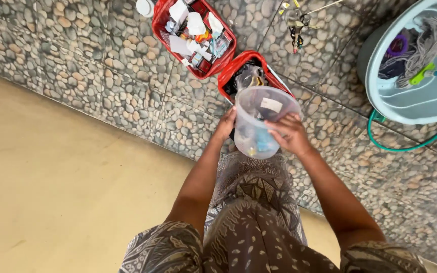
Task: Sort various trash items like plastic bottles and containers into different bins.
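I hold a clear plastic jug (262,117) in front of me with both hands. My left hand (225,125) grips its left side and my right hand (290,133) wraps the right side near the rim. Small items, some blue and yellow, lie at the jug's bottom. A white label sits on its inner wall. Just beyond the jug stands a red basket (238,65) with dark items and clear plastic in it.
A second red basket (163,20) full of white packets and small bottles stands further back. A light blue tub (421,101) holding a mop and cloths is at the right, with a green hose (405,147) around it. The floor is pebble tile beside a beige slab.
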